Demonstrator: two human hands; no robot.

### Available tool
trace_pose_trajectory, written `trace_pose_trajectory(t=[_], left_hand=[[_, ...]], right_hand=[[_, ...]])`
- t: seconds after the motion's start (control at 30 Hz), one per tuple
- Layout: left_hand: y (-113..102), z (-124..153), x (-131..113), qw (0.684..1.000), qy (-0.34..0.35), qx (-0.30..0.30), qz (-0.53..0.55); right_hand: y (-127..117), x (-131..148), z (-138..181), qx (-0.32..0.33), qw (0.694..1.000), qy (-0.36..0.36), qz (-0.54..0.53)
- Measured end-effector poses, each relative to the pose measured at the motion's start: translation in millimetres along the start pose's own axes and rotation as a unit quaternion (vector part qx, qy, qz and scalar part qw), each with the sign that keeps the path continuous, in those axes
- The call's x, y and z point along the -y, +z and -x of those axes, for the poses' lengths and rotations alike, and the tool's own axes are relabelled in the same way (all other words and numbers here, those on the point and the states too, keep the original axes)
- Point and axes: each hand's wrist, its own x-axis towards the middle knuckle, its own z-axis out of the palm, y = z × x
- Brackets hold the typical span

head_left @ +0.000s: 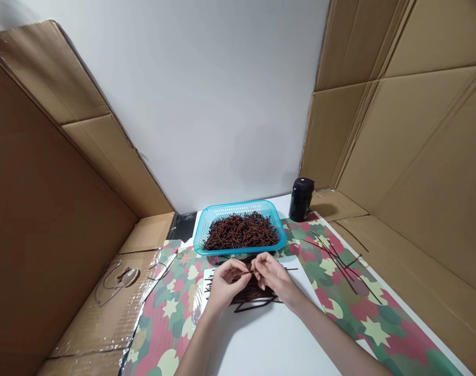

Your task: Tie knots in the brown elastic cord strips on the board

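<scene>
My left hand (227, 284) and my right hand (276, 278) meet just in front of the basket, fingertips pinched close together. Between them is a thin dark brown cord (250, 272); its fine detail is hidden by the fingers. One strand end (290, 269) sticks out to the right, past my right hand. Under and below both hands lies a pile of long dark brown cords (253, 300) on a white sheet (261, 339). Behind the hands, a blue plastic basket (238, 252) holds a heap of short brown cord pieces (241, 232), which look twisted or knotted.
A black lidded bottle (300, 201) stands right of the basket. Several loose strands (347, 269) lie on the patterned cover (398, 324) at right. On the left are a small round white object (130, 277) and thin strands. Cardboard panels (429, 136) rise on both sides.
</scene>
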Motion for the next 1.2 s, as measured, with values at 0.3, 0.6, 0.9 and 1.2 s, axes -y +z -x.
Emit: trace_pose_trajectory(t=[0.3, 0.6, 0.9, 1.2], left_hand=[[-0.2, -0.7, 2.1, 1.000, -0.005, -0.012, -0.024], [-0.9, -1.3, 2.2, 1.000, 0.005, 0.011, -0.016], [-0.9, 3.4, -1.2, 0.997, -0.011, 0.078, -0.020], [-0.6, 6.3, -3.4, 0.992, -0.003, 0.123, -0.009]], right_hand=[[-4.9, -2.2, 0.2, 0.038, 0.991, -0.019, 0.124], [-5.9, 2.8, 1.0, 0.069, 0.984, -0.002, 0.163], [-5.1, 15.4, 5.3, 0.106, 0.980, 0.006, 0.168], [-8.3, 15.9, 5.8, 0.138, 0.978, 0.051, 0.147]])
